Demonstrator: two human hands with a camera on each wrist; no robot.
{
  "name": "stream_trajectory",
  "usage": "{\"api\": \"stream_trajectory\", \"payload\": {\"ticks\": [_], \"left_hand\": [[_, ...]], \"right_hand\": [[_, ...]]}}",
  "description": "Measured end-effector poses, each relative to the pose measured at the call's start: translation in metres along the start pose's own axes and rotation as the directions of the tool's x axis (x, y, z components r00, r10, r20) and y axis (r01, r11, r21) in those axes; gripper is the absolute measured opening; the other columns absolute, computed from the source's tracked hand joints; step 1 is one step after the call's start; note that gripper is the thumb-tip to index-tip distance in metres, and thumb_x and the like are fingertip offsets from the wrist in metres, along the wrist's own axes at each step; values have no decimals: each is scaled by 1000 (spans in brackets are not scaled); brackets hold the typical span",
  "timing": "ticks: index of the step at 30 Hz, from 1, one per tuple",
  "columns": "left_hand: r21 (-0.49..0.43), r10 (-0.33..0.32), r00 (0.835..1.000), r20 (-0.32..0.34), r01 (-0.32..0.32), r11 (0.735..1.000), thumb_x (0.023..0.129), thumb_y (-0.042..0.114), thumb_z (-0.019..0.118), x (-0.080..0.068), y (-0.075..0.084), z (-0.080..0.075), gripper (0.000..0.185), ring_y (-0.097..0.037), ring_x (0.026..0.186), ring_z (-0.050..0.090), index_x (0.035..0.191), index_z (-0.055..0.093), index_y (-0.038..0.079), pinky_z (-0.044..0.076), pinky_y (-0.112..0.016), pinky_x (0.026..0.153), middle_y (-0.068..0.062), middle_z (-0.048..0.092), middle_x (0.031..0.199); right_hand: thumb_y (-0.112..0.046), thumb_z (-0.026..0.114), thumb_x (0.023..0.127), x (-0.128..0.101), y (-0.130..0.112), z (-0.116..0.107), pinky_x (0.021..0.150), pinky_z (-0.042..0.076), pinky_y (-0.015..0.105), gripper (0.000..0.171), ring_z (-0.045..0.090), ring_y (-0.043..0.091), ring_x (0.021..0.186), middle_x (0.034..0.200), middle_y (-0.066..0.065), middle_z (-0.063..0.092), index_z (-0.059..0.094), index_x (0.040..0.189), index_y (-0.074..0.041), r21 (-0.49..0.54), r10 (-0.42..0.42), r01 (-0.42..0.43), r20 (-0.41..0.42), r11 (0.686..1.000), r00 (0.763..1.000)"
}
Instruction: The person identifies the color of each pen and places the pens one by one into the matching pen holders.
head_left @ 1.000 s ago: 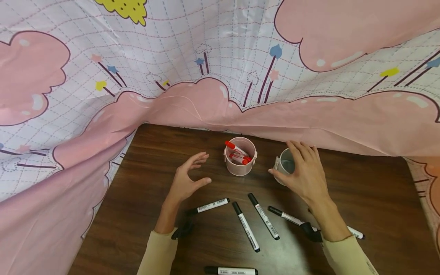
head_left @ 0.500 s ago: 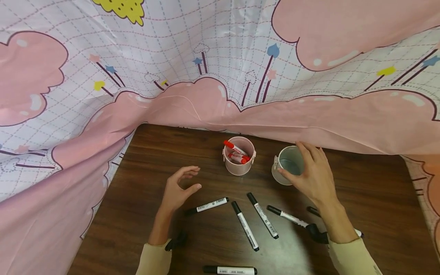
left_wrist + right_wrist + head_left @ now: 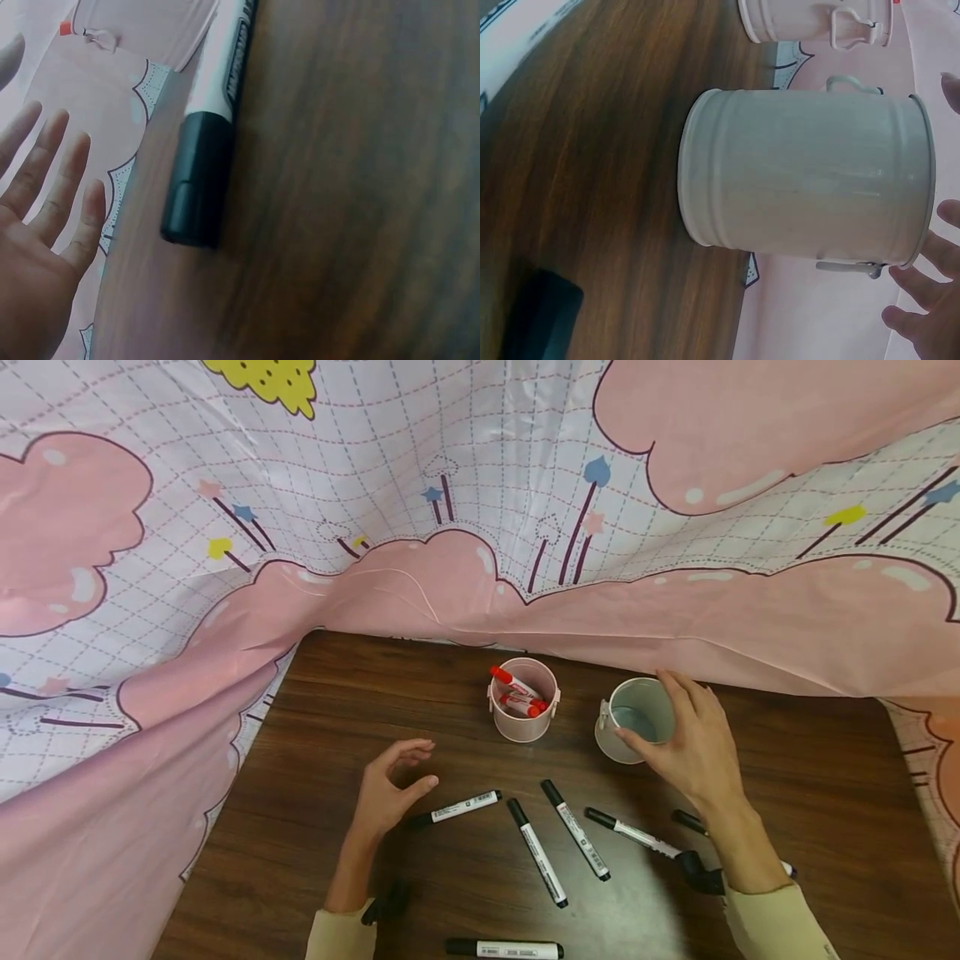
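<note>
Beside the right rim of a small pale grey metal bucket (image 3: 611, 745), my right hand (image 3: 697, 752) is spread with the thumb reaching over the front rim. The right wrist view shows the bucket (image 3: 810, 172) upright on the table, fingertips right at its rim. My left hand (image 3: 386, 793) hovers over the table with relaxed, parted fingers and holds nothing. Closest to it lies a black-capped whiteboard marker (image 3: 461, 807), whose cap end fills the left wrist view. Between the hands, farther back, a pink bucket (image 3: 521, 728) contains red markers (image 3: 517, 683).
More black whiteboard markers lie on the dark wooden table (image 3: 360, 677): two in the middle (image 3: 536, 852), (image 3: 576, 831), one near the right wrist (image 3: 633, 832), another partly under the right forearm (image 3: 688, 821), and a marker (image 3: 506, 949) at the front. A patterned pink-and-white cloth (image 3: 420, 585) hangs behind.
My right hand has drawn to the right, from over the grey bucket to its right rim. My left hand has moved back toward me and slightly left. Both buckets stand in place.
</note>
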State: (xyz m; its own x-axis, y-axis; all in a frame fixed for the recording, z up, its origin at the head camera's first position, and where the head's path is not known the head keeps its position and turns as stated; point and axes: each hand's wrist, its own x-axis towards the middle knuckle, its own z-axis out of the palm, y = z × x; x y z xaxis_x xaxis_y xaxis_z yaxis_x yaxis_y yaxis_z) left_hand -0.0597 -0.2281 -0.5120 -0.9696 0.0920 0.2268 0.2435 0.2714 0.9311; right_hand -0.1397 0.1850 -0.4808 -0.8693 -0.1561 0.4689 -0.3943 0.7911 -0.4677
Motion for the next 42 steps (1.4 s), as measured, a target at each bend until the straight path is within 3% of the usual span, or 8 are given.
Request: {"api": "stream_trajectory", "payload": {"ticks": [8, 15, 20, 22, 29, 37, 42], "left_hand": [[29, -65, 998, 0, 65, 997, 81, -5, 78, -15, -3, 1, 45, -42, 107, 60, 123, 62, -5, 43, -63, 93, -22, 65, 121], [35, -66, 998, 2, 66, 997, 81, -7, 77, -23, -5, 1, 46, -42, 106, 60, 123, 62, -5, 44, -63, 91, -22, 65, 120], [59, -84, 995, 57, 81, 995, 83, -2, 77, -29, -8, 1, 46, -42, 102, 61, 126, 61, -5, 46, -59, 87, -22, 65, 121], [86, -101, 992, 77, 95, 992, 83, 2, 78, -32, -13, 2, 45, -41, 98, 61, 125, 62, -3, 47, -57, 84, -19, 65, 119], [165, -146, 986, 75, 132, 977, 82, 21, 83, -40, -48, 3, 43, -18, 90, 60, 122, 67, 15, 48, -37, 78, 7, 66, 113], [193, -165, 985, 57, 151, 969, 80, 25, 85, -42, -49, 6, 38, -15, 91, 61, 115, 70, 19, 48, -37, 79, 3, 68, 109], [285, -185, 980, 68, 159, 945, 78, 26, 86, -42, -51, 12, 37, -8, 91, 59, 112, 71, 25, 47, -38, 80, 10, 67, 106]], "right_hand": [[-37, 91, 62, -5, 3, -3, 99, 35, 60, 98, 47, 46, 124, 140, 21, 52, 48, 146, -10, 18, 26, -27, 20, 999, 999], [-37, 92, 62, -8, 6, -4, 101, 34, 61, 100, 46, 45, 125, 139, 21, 52, 47, 147, -10, 17, 39, -39, 27, 999, 999], [-37, 91, 64, -10, 7, -3, 101, 34, 61, 102, 47, 45, 124, 138, 22, 53, 44, 150, -13, 14, 53, -54, 40, 998, 998], [-37, 90, 64, -11, 7, -3, 100, 34, 61, 102, 47, 45, 123, 137, 22, 53, 42, 151, -13, 15, 57, -58, 47, 998, 997], [-37, 90, 66, -13, 10, -3, 102, 32, 62, 102, 46, 45, 124, 137, 23, 53, 41, 151, -9, 21, 74, -75, 75, 997, 994], [-38, 89, 67, -16, 12, -4, 102, 32, 64, 101, 47, 45, 122, 136, 25, 53, 41, 150, -5, 13, 96, -98, 98, 995, 991], [-38, 88, 69, -17, 14, -2, 100, 33, 63, 99, 48, 46, 119, 134, 27, 53, 41, 148, -2, 31, 113, -117, 116, 993, 987]]}}
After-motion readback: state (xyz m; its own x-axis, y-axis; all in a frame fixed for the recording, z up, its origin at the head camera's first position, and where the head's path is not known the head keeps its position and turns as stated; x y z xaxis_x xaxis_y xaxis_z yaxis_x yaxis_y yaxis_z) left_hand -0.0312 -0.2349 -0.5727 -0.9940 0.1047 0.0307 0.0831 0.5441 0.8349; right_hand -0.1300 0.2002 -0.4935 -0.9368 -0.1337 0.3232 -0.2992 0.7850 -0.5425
